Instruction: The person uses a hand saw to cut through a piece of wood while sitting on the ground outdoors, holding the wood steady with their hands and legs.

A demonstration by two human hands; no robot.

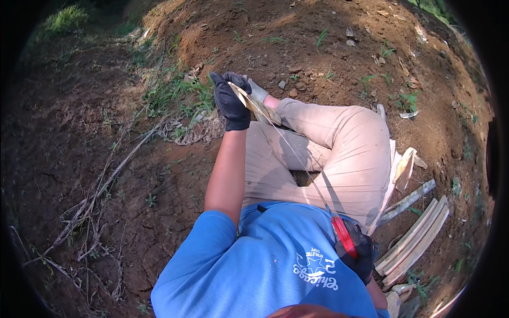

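My left hand point(232, 100), in a black glove, is closed round one end of a flat, pale strip of wood or bamboo point(260, 110), held out over my shins. Low at the right, close against my blue shirt, my black-gloved right hand point(361, 253) grips the red handle of a tool point(344, 237). A long, thin, light line runs from that handle across my lap up to the pale strip. It looks like a narrow blade seen edge-on, though I cannot tell for certain. Part of the right hand's fingers is hidden behind the handle.
I sit on brown soil with my legs, in beige trousers point(344, 138), folded before me. Several pale split strips point(416, 241) lie beside my right hip, with a greyish piece point(408, 201) above them. Dry twigs point(95, 199) and grass point(175, 98) are on the left.
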